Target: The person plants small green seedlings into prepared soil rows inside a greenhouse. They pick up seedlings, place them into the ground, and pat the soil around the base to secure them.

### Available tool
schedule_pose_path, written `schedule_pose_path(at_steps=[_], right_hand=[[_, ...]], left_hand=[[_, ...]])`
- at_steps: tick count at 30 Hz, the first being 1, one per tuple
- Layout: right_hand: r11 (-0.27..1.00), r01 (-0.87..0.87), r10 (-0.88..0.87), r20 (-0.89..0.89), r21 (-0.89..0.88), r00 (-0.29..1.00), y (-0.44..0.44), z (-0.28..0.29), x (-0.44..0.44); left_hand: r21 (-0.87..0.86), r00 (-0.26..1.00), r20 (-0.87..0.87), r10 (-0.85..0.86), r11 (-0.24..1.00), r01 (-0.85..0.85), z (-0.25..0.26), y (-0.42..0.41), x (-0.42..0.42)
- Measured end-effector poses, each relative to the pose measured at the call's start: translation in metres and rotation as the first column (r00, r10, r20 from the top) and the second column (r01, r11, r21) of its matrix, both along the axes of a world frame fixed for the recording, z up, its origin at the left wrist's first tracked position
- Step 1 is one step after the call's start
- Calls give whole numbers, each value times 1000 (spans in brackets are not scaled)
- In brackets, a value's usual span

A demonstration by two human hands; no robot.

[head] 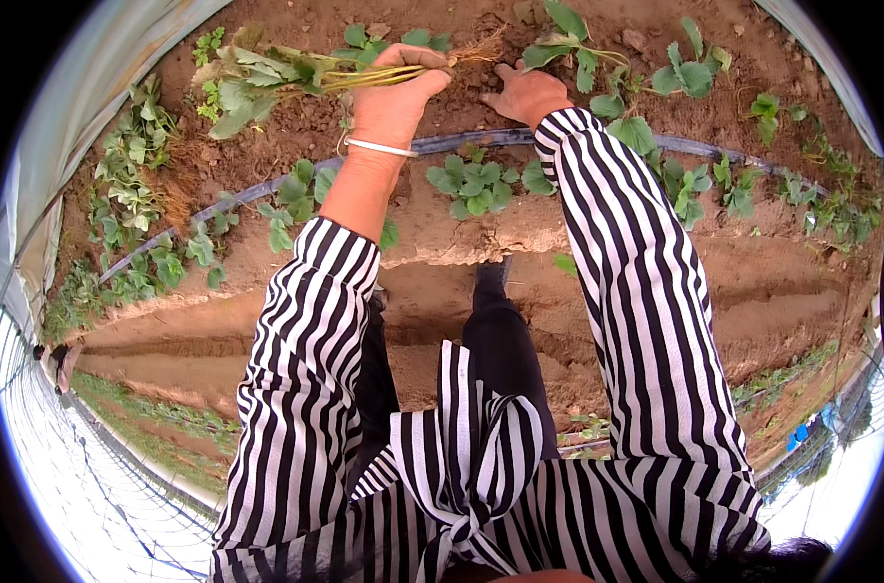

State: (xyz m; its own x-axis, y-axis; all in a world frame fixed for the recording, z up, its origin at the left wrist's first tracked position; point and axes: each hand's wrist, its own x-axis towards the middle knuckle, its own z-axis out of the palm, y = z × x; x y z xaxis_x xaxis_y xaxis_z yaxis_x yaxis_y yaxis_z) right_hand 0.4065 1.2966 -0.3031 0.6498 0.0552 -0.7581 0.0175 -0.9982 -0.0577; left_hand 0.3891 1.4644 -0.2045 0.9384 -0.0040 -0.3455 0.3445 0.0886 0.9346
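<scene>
My left hand (pixel 398 91) grips an uprooted strawberry plant (pixel 267 76) by its long yellow-green stems. Its leaves hang out to the left, some of them brown, and the bare roots (pixel 480 48) stick out to the right past my thumb. My right hand (pixel 531 93) is low at the brown soil (pixel 460 109), just right of those roots, thumb and fingers apart with nothing visible between them. Part of its fingertips is hard to make out against the dirt. A rooted strawberry plant (pixel 573 44) grows close beside it.
A black drip hose (pixel 478 138) curves along the bed between my wrists. Small strawberry plants (pixel 474 182) line its near side. A pile of uprooted plants (pixel 132 160) lies at left. Plastic sheeting (pixel 70 95) walls the left edge; a furrow (pixel 427 299) runs at my feet.
</scene>
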Motion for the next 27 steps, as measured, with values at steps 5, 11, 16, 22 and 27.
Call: schedule_pose_path(at_steps=[5,11,16,22,27], right_hand=[[998,42,-44,46,42,998,-4,1,-7],[989,109,-114,43,105,993,-5,13,-13],[981,141,-143,3,135,990,-10,17,-20],[970,138,-182,216,202,959,-17,6,-31],[954,185,-247,273,234,930,-13,6,-37]], left_hand=[[-7,1000,-8,9,1000,-9,-30,-34,5],[-95,990,41,134,987,-130,-68,-73,7],[-395,952,-197,234,870,-295,-103,-88,-9],[233,973,-98,207,956,-180,-123,-79,-19],[914,964,-57,-260,374,155,-131,-72,-12]])
